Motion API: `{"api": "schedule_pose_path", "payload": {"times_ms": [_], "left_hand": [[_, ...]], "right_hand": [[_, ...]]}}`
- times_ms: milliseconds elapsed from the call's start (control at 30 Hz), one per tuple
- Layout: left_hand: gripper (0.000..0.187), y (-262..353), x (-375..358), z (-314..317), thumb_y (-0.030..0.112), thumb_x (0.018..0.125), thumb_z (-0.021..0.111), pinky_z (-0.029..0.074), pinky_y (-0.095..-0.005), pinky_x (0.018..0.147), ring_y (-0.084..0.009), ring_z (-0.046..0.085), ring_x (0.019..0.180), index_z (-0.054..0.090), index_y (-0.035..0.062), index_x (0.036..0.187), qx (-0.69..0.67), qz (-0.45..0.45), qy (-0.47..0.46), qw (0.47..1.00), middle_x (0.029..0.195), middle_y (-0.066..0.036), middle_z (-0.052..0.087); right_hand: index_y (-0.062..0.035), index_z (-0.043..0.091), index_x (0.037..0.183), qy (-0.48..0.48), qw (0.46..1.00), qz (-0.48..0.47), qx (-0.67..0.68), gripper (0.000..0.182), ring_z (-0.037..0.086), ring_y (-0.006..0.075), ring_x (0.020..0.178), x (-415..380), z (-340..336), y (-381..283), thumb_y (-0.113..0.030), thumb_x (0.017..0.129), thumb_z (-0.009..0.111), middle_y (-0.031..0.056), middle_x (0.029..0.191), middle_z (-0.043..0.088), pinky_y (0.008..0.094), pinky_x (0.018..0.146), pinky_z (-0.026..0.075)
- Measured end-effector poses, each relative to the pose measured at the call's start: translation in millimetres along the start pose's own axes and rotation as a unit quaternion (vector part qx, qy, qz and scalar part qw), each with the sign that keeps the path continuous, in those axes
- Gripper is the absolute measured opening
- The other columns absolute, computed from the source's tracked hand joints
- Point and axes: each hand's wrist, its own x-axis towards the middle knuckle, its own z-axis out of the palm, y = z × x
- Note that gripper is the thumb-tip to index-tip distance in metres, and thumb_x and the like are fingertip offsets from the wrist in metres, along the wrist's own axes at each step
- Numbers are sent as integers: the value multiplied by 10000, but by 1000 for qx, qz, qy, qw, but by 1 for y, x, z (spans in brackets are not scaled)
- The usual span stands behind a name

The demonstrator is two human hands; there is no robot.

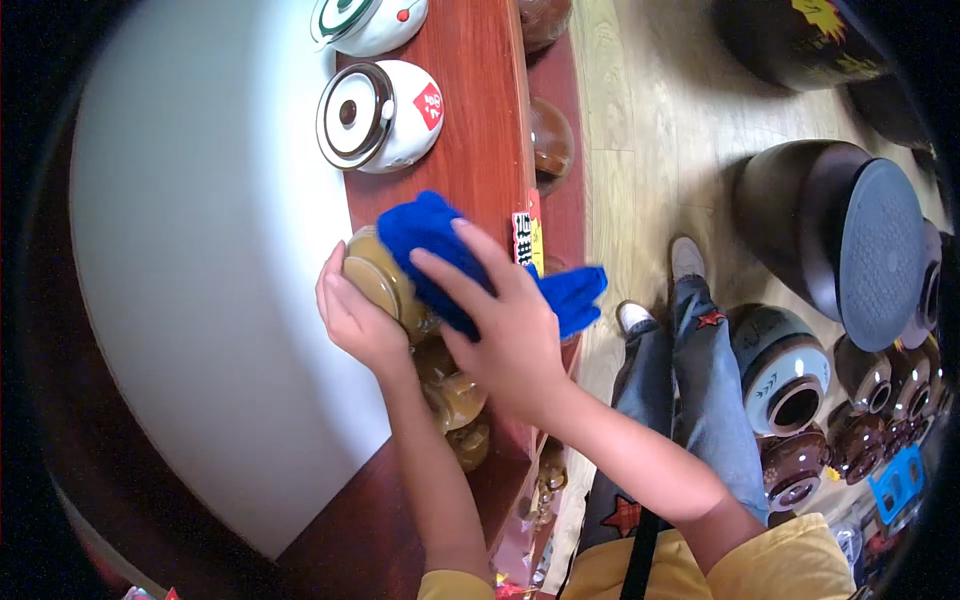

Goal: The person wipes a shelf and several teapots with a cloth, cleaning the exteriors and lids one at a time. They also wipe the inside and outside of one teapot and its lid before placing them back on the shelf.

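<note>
A tan glazed jar with a round lid stands on the reddish wooden shelf, beside the white wall. My left hand is curved round the lid side of this jar, fingers together. With my right hand I hold a bright blue cloth against the jar's other side; fingers lie over the cloth, and a loose end of it hangs out past my wrist side. Part of the jar is hidden under the cloth and hand.
White lidded jars stand further along the shelf. Smaller brown jars sit just below my hands. A lower shelf holds brown jars. On the wooden floor at right are a large dark jar, a pale blue-brown jar and several brown pots.
</note>
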Motion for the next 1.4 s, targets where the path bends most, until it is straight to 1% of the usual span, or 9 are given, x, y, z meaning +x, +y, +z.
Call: {"api": "schedule_pose_path", "payload": {"times_ms": [67, 133, 533, 667, 800, 900, 1100, 1200, 1400], "left_hand": [[443, -4, 0, 0, 223, 991, 269, 401, -390, 936, -315, 553, 1037, 592, -51, 1120, 2, -2, 5, 1000, 1110, -182, 603], [469, -11, -2, 2, 241, 995, 245, 387, -391, 952, -314, 541, 1060, 580, -58, 1131, -55, -9, 15, 998, 1126, -184, 594], [484, 38, -46, -65, 264, 998, 198, 292, -407, 1062, -284, 439, 1215, 487, -56, 1218, -63, -51, 116, 990, 1275, -179, 484], [453, 86, -99, -80, 274, 1004, 247, 314, -364, 1034, -250, 465, 1182, 506, -45, 1196, -228, -223, 32, 947, 1245, -148, 515], [380, 135, -147, -88, 226, 998, 303, 335, -351, 1013, -254, 486, 1154, 523, -31, 1169, -224, -228, -73, 945, 1211, -142, 533], [318, 181, -153, -110, 177, 983, 347, 384, -353, 945, -260, 522, 1083, 530, -15, 1158, -218, -141, -190, 947, 1141, -150, 558], [474, 240, -155, -161, 254, 954, 458, 319, -359, 1023, -244, 433, 1213, 365, -20, 1329, -374, -175, -341, 845, 1307, -168, 458], [629, 254, -149, -167, 270, 858, 637, 362, -373, 987, -237, 476, 1160, 323, -12, 1325, -323, -76, -305, 893, 1208, -176, 505], [539, 270, -143, -186, 171, 804, 687, 485, -360, 803, -248, 609, 935, 390, -19, 1211, -294, -94, -178, 934, 1074, -176, 573]], "right_hand": [[-188, 536, 1246, 72, 997, 35, 3, 599, 555, 349, 1004, -1, 1, 9, -71, 673, 665, 105, 1331, 446, 403, 807, 505], [-138, 556, 1216, 28, 990, 136, 33, 547, 558, 369, 1042, -2, -5, 23, -76, 682, 656, 134, 1281, 481, 422, 845, 489], [-96, 607, 1162, 30, 992, 39, 114, 507, 529, 298, 1126, -48, -106, -9, -55, 662, 679, 154, 1199, 532, 359, 960, 408], [-76, 588, 1185, 30, 990, 61, 124, 517, 512, 283, 1148, -67, -146, -28, -24, 681, 684, 171, 1194, 534, 359, 992, 380], [-72, 588, 1183, -7, 990, 60, 128, 502, 508, 281, 1151, -83, -189, -54, -33, 692, 688, 165, 1193, 536, 358, 997, 375], [-74, 581, 1189, -31, 991, 34, 129, 500, 502, 283, 1157, -88, -213, -77, -43, 702, 688, 165, 1197, 531, 356, 998, 373], [-83, 548, 1229, -68, 990, -40, 118, 525, 476, 294, 1181, -80, -232, -119, -67, 723, 690, 164, 1248, 485, 361, 1005, 357], [-87, 530, 1247, -96, 986, -70, 121, 539, 449, 297, 1209, -77, -236, -137, -83, 733, 690, 167, 1286, 447, 367, 1015, 343], [-94, 482, 1299, -184, 966, -130, 126, 584, 391, 305, 1258, -74, -236, -160, -103, 752, 686, 172, 1315, 403, 380, 1034, 316]]}}
